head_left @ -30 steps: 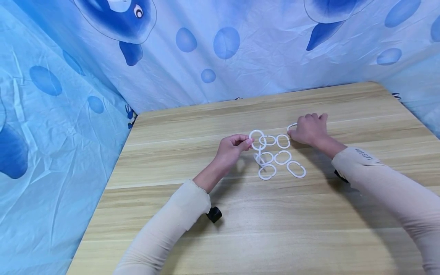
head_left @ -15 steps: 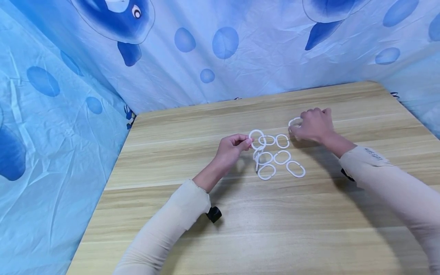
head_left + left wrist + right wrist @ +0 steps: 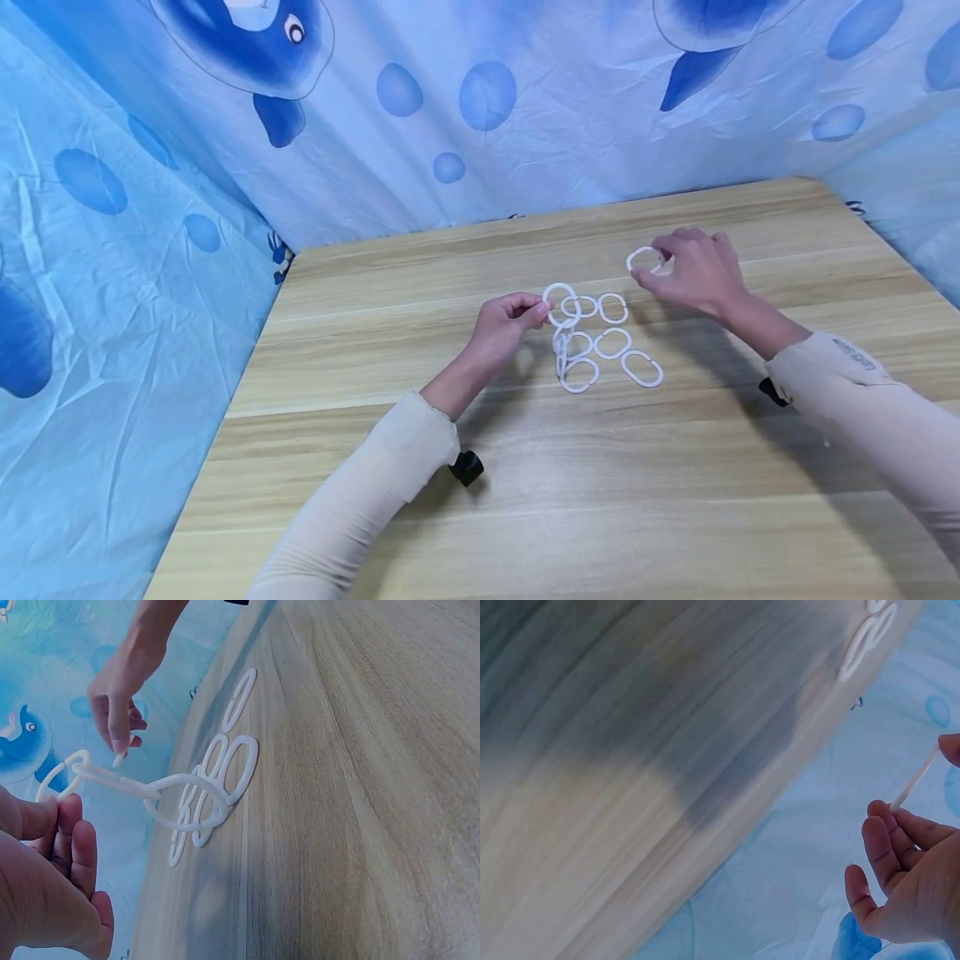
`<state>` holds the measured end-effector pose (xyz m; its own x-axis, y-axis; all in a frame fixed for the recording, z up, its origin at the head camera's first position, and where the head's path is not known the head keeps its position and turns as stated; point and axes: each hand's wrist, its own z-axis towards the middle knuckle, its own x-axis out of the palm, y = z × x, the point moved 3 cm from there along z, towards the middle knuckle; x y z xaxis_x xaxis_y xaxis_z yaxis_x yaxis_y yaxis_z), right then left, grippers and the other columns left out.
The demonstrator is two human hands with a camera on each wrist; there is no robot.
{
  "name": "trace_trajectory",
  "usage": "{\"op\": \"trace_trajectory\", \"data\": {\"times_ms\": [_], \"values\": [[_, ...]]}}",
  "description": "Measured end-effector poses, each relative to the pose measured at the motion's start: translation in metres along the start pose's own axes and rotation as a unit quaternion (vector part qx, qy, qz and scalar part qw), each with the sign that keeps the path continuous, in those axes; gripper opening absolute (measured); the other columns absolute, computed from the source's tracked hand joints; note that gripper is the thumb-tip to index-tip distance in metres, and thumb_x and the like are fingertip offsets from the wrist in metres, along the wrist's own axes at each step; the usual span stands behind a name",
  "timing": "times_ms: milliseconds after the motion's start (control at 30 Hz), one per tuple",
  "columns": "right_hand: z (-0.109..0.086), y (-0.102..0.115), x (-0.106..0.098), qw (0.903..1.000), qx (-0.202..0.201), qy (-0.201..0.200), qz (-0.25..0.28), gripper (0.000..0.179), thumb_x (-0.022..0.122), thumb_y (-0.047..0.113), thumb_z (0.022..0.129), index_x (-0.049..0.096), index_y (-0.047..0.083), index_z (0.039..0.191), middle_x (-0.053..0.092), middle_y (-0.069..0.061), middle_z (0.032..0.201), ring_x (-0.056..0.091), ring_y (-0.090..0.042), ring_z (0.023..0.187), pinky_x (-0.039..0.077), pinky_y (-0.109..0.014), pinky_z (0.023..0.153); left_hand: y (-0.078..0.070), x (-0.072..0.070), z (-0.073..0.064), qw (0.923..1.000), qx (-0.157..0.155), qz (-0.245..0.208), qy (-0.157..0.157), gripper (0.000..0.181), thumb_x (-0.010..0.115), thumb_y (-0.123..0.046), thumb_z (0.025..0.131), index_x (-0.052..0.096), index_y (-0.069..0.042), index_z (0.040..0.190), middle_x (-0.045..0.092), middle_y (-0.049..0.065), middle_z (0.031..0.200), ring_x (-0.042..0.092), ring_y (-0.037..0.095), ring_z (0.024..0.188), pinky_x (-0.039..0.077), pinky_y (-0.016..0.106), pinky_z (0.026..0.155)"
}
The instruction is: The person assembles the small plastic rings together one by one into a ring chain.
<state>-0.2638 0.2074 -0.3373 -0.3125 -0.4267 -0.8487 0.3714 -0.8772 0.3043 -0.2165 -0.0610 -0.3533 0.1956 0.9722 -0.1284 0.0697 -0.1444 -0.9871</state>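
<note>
The left hand [image 3: 510, 325] pinches the top ring of a white chain [image 3: 116, 781] between thumb and fingers. The right hand [image 3: 697, 271], beyond the chain and to its right, pinches a single white ring [image 3: 915, 782] by its edges, up off the bench [image 3: 540, 500]. Loose rings [image 3: 648, 387] lie on the bench under the chain and to its right, the nearest overlapped by it in the head view. A pale sleeve [image 3: 352, 500] covers each forearm; a blue curtain [image 3: 555, 133] with whales and spots hangs behind the chain.

Only the left wrist view shows the chain side-on: the pinched ring, a slanting link, then a wide ring lower down. The head view has the pinched ring round and the rest bunched. The right wrist view gives the single ring edge-on, between thumb and fingertips.

The right thumb is cut off by that view's edge, as are the loose rings at its top. Whether the chain's lowest ring touches the loose ones cannot be told.
</note>
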Motion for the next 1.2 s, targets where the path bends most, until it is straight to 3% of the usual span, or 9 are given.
{"op": "trace_trajectory", "data": {"times_ms": [167, 433, 700, 1000, 1200], "values": [[-0.005, 0.009, -0.002, 0.9993, -0.029, -0.021, 0.013, 0.035, 0.069, 0.040, 0.077, 0.069, 0.008, 0.089, 0.060, -0.006, 0.075, 0.053, -0.024, 0.073, 0.034, -0.045, 0.065, -0.001, 0.000, -0.001, 0.9999, 0.010, -0.006, 0.001, 0.023, 0.063, -0.013, 0.094, 0.066, 0.006, 0.107, 0.067, 0.005, 0.092, 0.058, 0.014, 0.082, 0.045, 0.047, 0.098], [-0.011, 0.027, -0.005, 0.9978, -0.048, -0.025, 0.038, 0.037, 0.072, 0.038, 0.076, 0.070, 0.007, 0.095, 0.061, -0.006, 0.077, 0.053, -0.022, 0.071, 0.038, -0.039, 0.058, -0.004, 0.001, -0.002, 0.9998, 0.016, -0.014, 0.002, 0.025, 0.062, -0.011, 0.094, 0.064, 0.010, 0.109, 0.066, 0.004, 0.090, 0.058, 0.016, 0.084, 0.046, 0.046, 0.097], [-0.016, 0.043, -0.005, 0.9940, -0.080, -0.030, 0.068, 0.034, 0.075, 0.033, 0.075, 0.069, 0.006, 0.095, 0.061, -0.006, 0.078, 0.057, -0.024, 0.072, 0.041, -0.036, 0.060, -0.004, 0.000, -0.001, 0.9998, 0.015, -0.013, 0.001, 0.022, 0.062, -0.011, 0.094, 0.066, 0.007, 0.107, 0.065, 0.003, 0.089, 0.058, 0.011, 0.081, 0.050, 0.032, 0.088], [-0.018, 0.056, -0.008, 0.9898, -0.101, -0.022, 0.097, 0.033, 0.077, 0.030, 0.074, 0.070, 0.007, 0.096, 0.060, -0.002, 0.078, 0.057, -0.023, 0.073, 0.042, -0.035, 0.063, -0.004, 0.001, 0.000, 0.9998, 0.014, -0.015, 0.004, 0.024, 0.062, -0.011, 0.094, 0.066, 0.008, 0.108, 0.064, 0.002, 0.088, 0.056, 0.011, 0.080, 0.047, 0.044, 0.096], [-0.020, 0.063, -0.009, 0.9891, -0.098, -0.006, 0.109, 0.031, 0.077, 0.030, 0.074, 0.070, 0.009, 0.096, 0.061, 0.000, 0.078, 0.056, -0.019, 0.072, 0.041, -0.034, 0.062, -0.003, 0.001, 0.001, 0.9998, 0.013, -0.013, 0.002, 0.025, 0.062, -0.011, 0.094, 0.065, 0.009, 0.109, 0.065, 0.003, 0.090, 0.058, 0.012, 0.082, 0.051, 0.030, 0.088]]}}
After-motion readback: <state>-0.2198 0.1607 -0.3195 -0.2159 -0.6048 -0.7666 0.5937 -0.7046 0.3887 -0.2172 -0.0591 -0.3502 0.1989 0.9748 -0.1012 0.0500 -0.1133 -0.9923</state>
